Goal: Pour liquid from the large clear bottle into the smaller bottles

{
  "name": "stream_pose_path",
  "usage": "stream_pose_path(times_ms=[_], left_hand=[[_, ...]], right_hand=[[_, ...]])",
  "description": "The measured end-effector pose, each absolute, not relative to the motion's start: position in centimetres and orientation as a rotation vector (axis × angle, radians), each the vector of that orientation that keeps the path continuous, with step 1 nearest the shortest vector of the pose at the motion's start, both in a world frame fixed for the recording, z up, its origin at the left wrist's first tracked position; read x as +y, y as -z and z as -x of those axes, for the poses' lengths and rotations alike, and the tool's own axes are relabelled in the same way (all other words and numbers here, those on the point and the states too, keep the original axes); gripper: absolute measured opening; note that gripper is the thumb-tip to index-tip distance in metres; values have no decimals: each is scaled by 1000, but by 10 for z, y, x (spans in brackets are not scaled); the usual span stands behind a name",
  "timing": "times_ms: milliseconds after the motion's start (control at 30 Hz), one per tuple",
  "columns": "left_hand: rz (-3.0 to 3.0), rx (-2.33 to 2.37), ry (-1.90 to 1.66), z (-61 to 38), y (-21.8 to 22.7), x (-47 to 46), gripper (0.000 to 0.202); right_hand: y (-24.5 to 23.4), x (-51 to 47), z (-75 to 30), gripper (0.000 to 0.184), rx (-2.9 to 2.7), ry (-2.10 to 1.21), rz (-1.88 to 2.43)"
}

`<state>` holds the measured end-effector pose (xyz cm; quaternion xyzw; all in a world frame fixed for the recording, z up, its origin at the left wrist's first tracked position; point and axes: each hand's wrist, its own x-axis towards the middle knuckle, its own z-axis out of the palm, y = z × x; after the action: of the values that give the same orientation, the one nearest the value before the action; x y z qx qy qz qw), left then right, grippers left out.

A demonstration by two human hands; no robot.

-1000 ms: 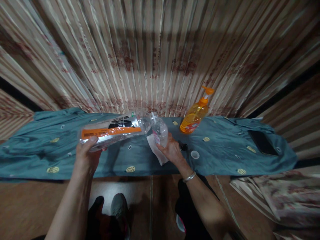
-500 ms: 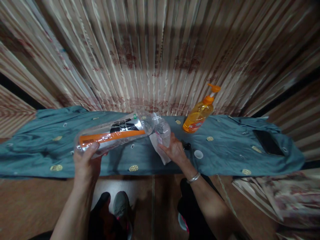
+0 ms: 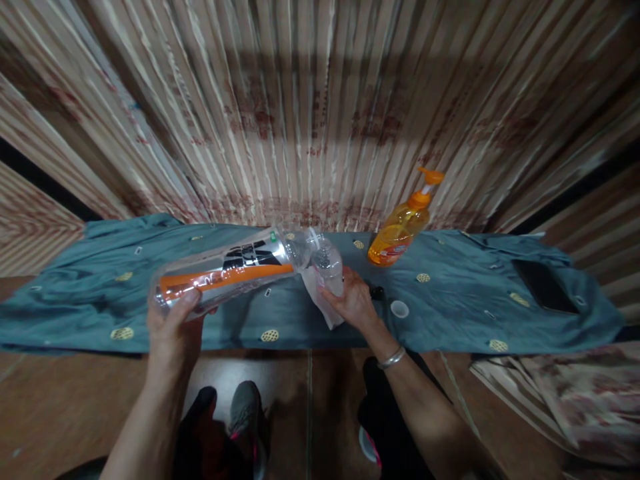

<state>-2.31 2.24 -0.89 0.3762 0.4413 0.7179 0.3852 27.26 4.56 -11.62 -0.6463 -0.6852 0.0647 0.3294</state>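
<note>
A large clear plastic bottle [image 3: 225, 272] with a silver, black and orange label lies tilted in my left hand [image 3: 175, 327], which is wrapped round its base end. Its neck points right and meets the mouth of a small clear bottle [image 3: 329, 259]. My right hand [image 3: 353, 300] is closed round that small bottle; some fingers are hidden behind it. Beneath the small bottle a white tissue [image 3: 323, 300] lies on the cloth. Whether liquid passes between the two mouths I cannot make out.
An orange pump bottle [image 3: 400, 230] stands at the back right of the teal cloth [image 3: 240, 320]. Close to my right hand are a white cap [image 3: 399, 309] and a small black piece [image 3: 377, 293]. A dark phone [image 3: 544, 285] lies far right. A striped curtain [image 3: 310, 120] hangs behind.
The view has shifted slightly. Both bottles keep nearly the same pose, mouth to mouth, and both hands keep their hold.
</note>
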Motion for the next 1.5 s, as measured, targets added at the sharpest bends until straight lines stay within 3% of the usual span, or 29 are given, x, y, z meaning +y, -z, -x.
stream_pose_path(times_ms=[167,533,933,1500], left_hand=[[-971,1154,-1806,27,7,20,51],[-974,1140,-1827,27,6,16,57],[-948,1100,-1879,22,6,17,46],[-919,1147,-1916,22,11,15,69]], right_hand=[[109,43,-268,74,-1793,-197,1674],[100,40,-262,64,-1801,-205,1743],[110,42,-265,62,-1808,-125,1682],[112,42,-263,61,-1754,-172,1694]])
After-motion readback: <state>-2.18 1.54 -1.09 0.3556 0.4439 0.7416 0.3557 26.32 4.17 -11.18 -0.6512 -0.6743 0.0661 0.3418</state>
